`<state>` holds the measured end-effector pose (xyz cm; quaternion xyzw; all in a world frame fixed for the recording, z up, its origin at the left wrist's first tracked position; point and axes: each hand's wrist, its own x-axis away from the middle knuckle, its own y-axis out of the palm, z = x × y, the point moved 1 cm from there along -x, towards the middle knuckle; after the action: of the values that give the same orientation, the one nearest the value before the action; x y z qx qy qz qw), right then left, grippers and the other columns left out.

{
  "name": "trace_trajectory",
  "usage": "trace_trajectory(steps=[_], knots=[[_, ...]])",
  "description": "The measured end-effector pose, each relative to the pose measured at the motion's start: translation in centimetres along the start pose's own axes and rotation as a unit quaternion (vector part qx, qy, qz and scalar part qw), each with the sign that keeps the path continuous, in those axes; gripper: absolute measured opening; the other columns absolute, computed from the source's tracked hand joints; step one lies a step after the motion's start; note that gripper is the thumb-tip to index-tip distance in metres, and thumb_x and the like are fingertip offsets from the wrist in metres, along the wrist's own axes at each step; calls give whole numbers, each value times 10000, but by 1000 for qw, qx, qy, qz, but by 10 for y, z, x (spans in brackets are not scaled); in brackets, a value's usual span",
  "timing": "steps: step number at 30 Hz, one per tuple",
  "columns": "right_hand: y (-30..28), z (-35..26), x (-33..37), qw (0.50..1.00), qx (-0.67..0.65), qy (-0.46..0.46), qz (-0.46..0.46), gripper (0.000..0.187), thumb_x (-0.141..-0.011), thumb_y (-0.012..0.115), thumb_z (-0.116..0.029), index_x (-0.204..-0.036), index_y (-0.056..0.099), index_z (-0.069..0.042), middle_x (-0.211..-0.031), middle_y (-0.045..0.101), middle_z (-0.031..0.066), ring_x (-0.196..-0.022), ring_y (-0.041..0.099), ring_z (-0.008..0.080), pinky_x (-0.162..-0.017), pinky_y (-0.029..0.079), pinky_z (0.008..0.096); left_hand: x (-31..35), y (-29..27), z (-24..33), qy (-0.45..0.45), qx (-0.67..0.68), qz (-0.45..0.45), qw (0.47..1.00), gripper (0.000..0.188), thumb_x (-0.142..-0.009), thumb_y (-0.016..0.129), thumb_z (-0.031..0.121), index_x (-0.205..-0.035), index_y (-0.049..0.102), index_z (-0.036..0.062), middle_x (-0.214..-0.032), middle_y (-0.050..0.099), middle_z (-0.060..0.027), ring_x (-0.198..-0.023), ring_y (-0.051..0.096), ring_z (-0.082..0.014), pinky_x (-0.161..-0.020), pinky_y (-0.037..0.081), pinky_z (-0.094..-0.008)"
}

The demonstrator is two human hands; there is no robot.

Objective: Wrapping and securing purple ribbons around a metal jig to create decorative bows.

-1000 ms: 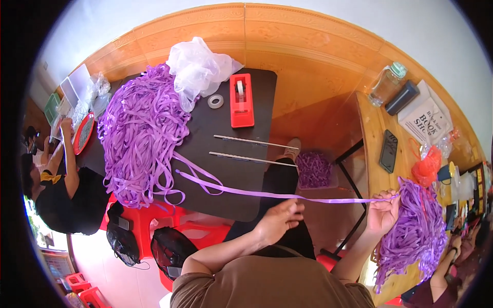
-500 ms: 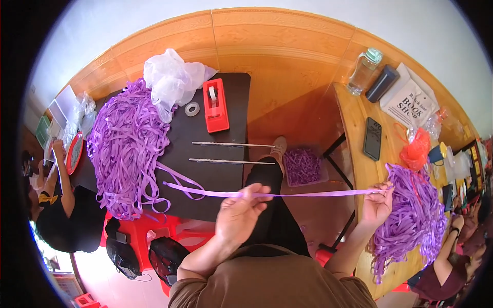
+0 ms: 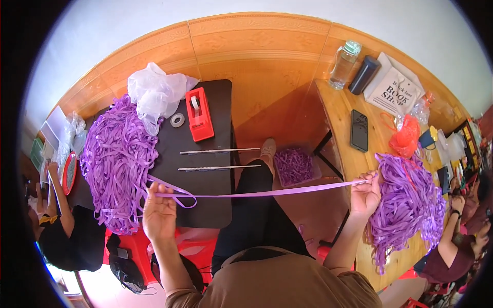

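A long purple ribbon (image 3: 277, 193) is stretched taut between my two hands, across my lap. My left hand (image 3: 159, 211) pinches its left end, beside the dark table's front edge and close to a big heap of purple ribbons (image 3: 120, 159). The right end is pinched in my right hand (image 3: 366, 194), just left of another purple ribbon pile (image 3: 408, 200) on the wooden table. A loose ribbon loop (image 3: 186, 201) hangs out from the left heap behind my left hand.
The dark table (image 3: 215, 205) holds two thin metal rods (image 3: 220, 151), a red tape dispenser (image 3: 200, 115), a tape roll (image 3: 177, 120) and a white plastic bag (image 3: 156, 95). A phone (image 3: 359, 131) and a bottle (image 3: 344, 65) are on the wooden table. Below stands a bin of purple scraps (image 3: 296, 167). People sit at both sides.
My left hand has slid left along the ribbon, from its middle to the end near the left heap. My right hand still grips the other end. The view has shifted slightly.
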<state>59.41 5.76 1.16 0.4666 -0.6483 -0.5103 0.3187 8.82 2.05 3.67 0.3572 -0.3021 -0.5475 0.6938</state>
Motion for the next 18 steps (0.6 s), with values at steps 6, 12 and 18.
trace_trajectory(steps=[6,12,18], knots=[[-5,5,-4,998,-10,12,-57,184,-922,537,-121,-1088,537,-41,-870,541,30,-785,502,131,-721,387,290,-2,-29,37,54,48,-8,997,305,-981,460,211,-1173,531,-15,-1000,607,-107,-912,579,-231,-659,491,-267],[-5,15,-7,995,-35,22,-87,222,-903,546,-105,-1112,543,-32,-835,500,13,-746,465,122,-723,359,289,-4,-32,53,65,86,9,994,371,-990,440,236,-1219,495,-50,-880,535,-91,-822,490,-188,-623,468,-250],[-10,19,-11,991,-44,23,-123,273,-853,571,-57,-1122,538,-19,-799,467,3,-717,448,114,-708,341,288,-3,-24,58,89,3,-113,990,398,-991,435,250,-1232,485,-62,-810,450,-54,-732,417,-150,-583,413,-226]])
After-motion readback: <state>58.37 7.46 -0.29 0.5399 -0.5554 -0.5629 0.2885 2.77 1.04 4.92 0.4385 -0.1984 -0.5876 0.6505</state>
